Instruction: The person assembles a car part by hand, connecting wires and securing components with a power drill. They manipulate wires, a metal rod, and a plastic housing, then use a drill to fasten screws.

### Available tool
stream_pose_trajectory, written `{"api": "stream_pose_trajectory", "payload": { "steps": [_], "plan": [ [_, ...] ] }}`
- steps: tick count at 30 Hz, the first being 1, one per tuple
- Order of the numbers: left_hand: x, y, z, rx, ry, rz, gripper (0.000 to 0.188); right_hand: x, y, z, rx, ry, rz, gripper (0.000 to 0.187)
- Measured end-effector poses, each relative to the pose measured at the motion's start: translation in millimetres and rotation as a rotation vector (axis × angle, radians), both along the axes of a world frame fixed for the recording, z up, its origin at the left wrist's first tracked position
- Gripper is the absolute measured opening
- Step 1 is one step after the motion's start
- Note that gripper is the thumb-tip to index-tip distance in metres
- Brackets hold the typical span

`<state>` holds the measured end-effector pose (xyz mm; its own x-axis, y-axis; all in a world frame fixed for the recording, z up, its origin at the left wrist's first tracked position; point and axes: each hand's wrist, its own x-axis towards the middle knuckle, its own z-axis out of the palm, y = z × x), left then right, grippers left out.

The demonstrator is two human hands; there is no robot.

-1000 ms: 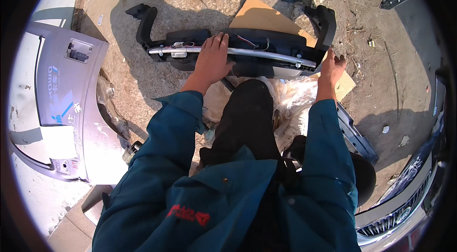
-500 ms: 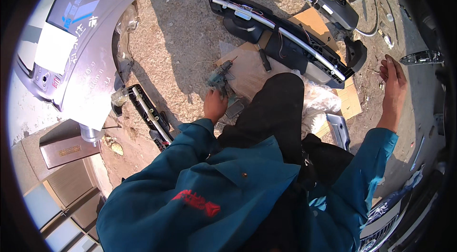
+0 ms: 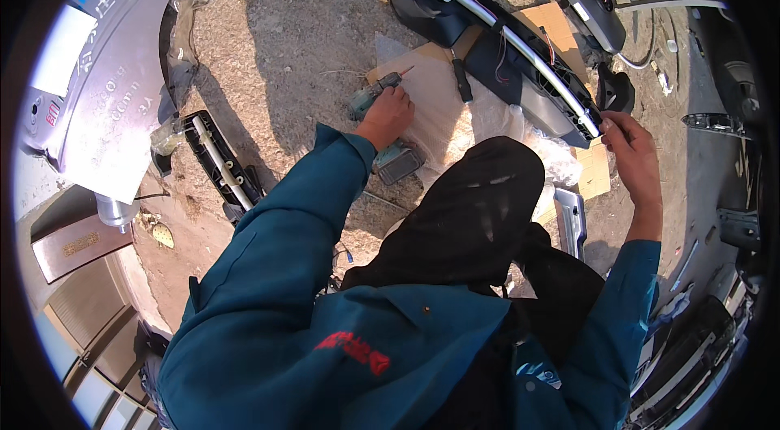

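Note:
A teal cordless drill [image 3: 363,102] lies on its side on the ground, its bit pointing away to the right. My left hand [image 3: 387,116] is closed over its body, and the battery [image 3: 398,163] shows below the wrist. My right hand [image 3: 634,155] has its fingers pinched together at the near right end of a long black mirror assembly [image 3: 532,64] with a silver tube. Whatever small thing may be between those fingertips is too small to see. A screwdriver [image 3: 461,77] with a black handle lies against the assembly.
Cardboard [image 3: 595,174] and clear plastic wrap [image 3: 552,155] lie under and beside the assembly. A shorter black part with a silver tube [image 3: 215,160] is at left, near a large grey panel [image 3: 122,97]. Another black mirror housing [image 3: 589,8] stands at far right, by a cable.
My right hand has come left and inward to the end of the mirror assembly. My left hand has moved forward and slightly right over the drill. The view has shifted a little.

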<state>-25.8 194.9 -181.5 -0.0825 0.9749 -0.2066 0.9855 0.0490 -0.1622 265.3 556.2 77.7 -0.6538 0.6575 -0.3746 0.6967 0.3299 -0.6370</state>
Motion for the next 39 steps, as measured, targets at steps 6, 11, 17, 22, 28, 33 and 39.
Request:
{"api": "stream_pose_trajectory", "payload": {
  "steps": [6, 11, 17, 22, 28, 33, 39],
  "plan": [
    [-2.7, 9.6, -14.4, -0.046, 0.011, -0.001, 0.013, 19.9, -41.6, -113.6, -0.165, -0.083, -0.139, 0.037],
    [-6.9, 13.0, -13.8, -0.081, 0.005, -0.013, 0.010, 72.5, -91.5, -236.1, -0.279, -0.115, -0.305, 0.036],
    [-11.3, 5.5, -8.7, -0.057, -0.025, -0.004, 0.015, 93.0, -133.1, -315.8, -0.207, -0.266, -0.387, 0.038],
    [-7.2, 12.9, 29.0, 0.129, -0.519, 0.361, 0.018, 89.8, -126.4, -309.6, -0.255, -0.231, -0.432, 0.036],
    [2.4, -31.4, 54.1, 0.422, -1.851, 1.294, 0.020, 101.3, -134.7, -324.6, -0.177, -0.247, -0.526, 0.036],
    [27.1, -114.5, 49.7, 0.592, -2.472, 1.471, 0.008, 49.9, -98.0, -290.7, -0.608, 0.409, -1.133, 0.026],
    [68.8, -147.5, 31.4, 0.615, -2.439, 1.640, 0.009, 36.3, -35.3, -331.7, -0.799, 0.350, -1.377, 0.012]
  ]
}}
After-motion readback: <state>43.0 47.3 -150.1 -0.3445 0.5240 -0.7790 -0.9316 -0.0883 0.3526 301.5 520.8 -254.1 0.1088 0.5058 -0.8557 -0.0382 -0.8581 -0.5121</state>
